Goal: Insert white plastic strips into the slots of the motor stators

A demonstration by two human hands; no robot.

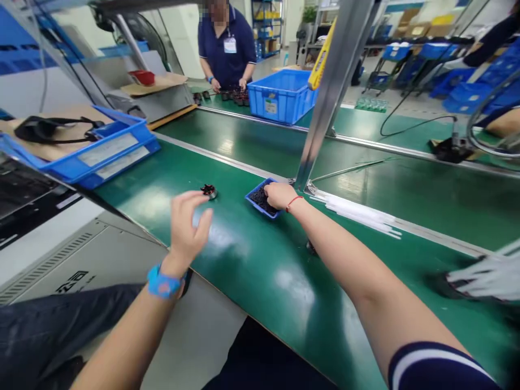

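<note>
My left hand (pixel 189 225) hovers over the green tabletop, thumb and fingers apart with nothing between them. Just beyond its fingertips sits a small round part (pixel 209 191) with a metal rim and dark and copper-coloured windings, like a motor part; whether a finger touches it I cannot tell. My right hand (pixel 281 195) reaches into a small blue bin (pixel 264 210) filled with tiny black pieces (pixel 260 198). Its fingers are drawn together among these pieces, and what they pinch is hidden. Another dark part (pixel 311 247) lies partly hidden by my right forearm.
A metal post (pixel 325 103) rises behind the small bin. White sticks (pixel 357 214) lie to its right. Blue trays (pixel 117 149) stand at the left edge. Across the bench, a person (pixel 227 49) handles dark parts beside a large blue crate (pixel 280 97).
</note>
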